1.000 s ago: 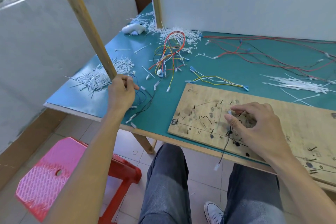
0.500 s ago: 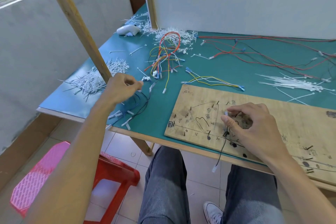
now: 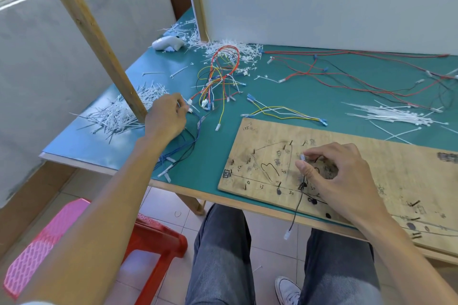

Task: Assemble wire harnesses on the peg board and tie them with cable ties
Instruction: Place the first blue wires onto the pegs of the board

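Right hand [image 3: 332, 176] pinches white connector [image 3: 302, 157] of black wire [image 3: 297, 208] over peg board [image 3: 386, 156], likely holding end at its peg; tail dangles off table [image 3: 309, 96] edge. Left hand [image 3: 166, 116] pinches blue wire [image 3: 190, 140] end beside board, apparently fetching next strand. Cable ties [image 3: 391, 114] untouched behind board.

A seated person works at a green-topped table [image 3: 309, 96]; the right hand [image 3: 339, 176] rests on a pencil-marked peg board [image 3: 386, 153], thumb and forefinger pinching the white end of a black wire [image 3: 296, 213] that dangles over the table edge; the left hand [image 3: 166, 116] pinches a connector on a bunch of blue wires [image 3: 192, 140]; white cable ties [image 3: 394, 115] lie beyond the board, multicoloured wires [image 3: 220, 77] near the middle.
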Motion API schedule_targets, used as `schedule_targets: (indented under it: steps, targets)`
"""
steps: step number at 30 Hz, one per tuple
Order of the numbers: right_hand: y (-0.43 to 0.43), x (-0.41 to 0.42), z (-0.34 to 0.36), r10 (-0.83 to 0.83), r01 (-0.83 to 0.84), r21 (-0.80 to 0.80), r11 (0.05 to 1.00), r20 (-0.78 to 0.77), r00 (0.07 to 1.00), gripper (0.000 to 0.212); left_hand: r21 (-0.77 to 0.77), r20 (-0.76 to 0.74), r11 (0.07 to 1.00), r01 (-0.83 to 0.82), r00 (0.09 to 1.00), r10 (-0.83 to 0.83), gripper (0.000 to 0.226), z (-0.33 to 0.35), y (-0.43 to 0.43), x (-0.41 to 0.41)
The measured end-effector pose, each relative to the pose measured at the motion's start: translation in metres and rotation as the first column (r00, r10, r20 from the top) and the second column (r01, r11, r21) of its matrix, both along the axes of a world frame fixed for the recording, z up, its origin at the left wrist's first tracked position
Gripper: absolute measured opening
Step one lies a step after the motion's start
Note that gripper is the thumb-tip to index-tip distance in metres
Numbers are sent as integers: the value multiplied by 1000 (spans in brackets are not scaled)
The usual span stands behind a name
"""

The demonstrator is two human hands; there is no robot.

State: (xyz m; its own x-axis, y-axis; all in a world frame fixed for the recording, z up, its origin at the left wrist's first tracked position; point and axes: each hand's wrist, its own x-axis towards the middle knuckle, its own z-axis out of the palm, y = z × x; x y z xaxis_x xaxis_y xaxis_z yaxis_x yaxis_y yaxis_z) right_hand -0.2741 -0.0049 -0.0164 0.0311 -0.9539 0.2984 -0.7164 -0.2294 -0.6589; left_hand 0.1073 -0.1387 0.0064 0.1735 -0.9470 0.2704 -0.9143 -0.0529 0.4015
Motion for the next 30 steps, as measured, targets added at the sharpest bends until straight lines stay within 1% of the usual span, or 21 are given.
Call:
schedule_targets:
  steps: [3,5,7,10,12,13,15,16,18,20,22,24,25,27,30]
  targets:
    - [0,-1,0,-6,6,1,1000,0,1000,31,-225,-26,974,-1,1000,-5,16,14,3,2]
    - [0,0,0,-6,6,1,1000,-4,1000,30,-372,-27,928,-11,1000,1,20,30,7,2]
    - [-1,0,0,-6,7,4,1000,-6,1000,30,-494,3,869,-23,1000,28,26,49,12,-1]
    - [0,0,0,-10,10,6,1000,-1,1000,29,-606,35,796,6,999,20,31,81,19,-5]
    - [0,1,0,-16,16,6,1000,2,1000,29,-635,42,772,45,999,-23,26,104,25,-12]
    - [1,1,1,-24,24,6,1000,17,1000,27,-636,39,768,77,997,-68,22,115,29,-19]
    - [2,2,5,-43,44,-7,999,78,996,23,-622,-6,764,174,974,-227,13,134,45,-41]
    - [4,2,8,-52,56,-26,998,122,991,21,-600,-44,766,231,946,-320,10,140,56,-55]
    - [8,2,15,-72,92,-78,993,235,969,17,-521,-127,783,340,876,-465,12,141,81,-86]
    - [14,3,28,-54,93,-91,992,356,933,22,-414,-215,796,441,803,-556,14,130,104,-116]
    - [18,11,46,61,-26,-80,996,488,871,28,-326,-299,792,516,738,-604,13,113,121,-142]
    - [21,21,62,178,-178,-65,982,640,747,26,-265,-370,782,564,689,-623,15,95,132,-161]
    - [22,25,68,203,-215,-71,974,695,690,21,-248,-416,778,577,662,-623,16,88,137,-168]
    - [25,29,73,186,-223,-54,973,754,630,15,-232,-521,773,590,596,-611,17,77,143,-174]
    - [29,29,71,107,-266,58,962,818,565,22,-217,-596,768,602,541,-593,16,67,149,-178]
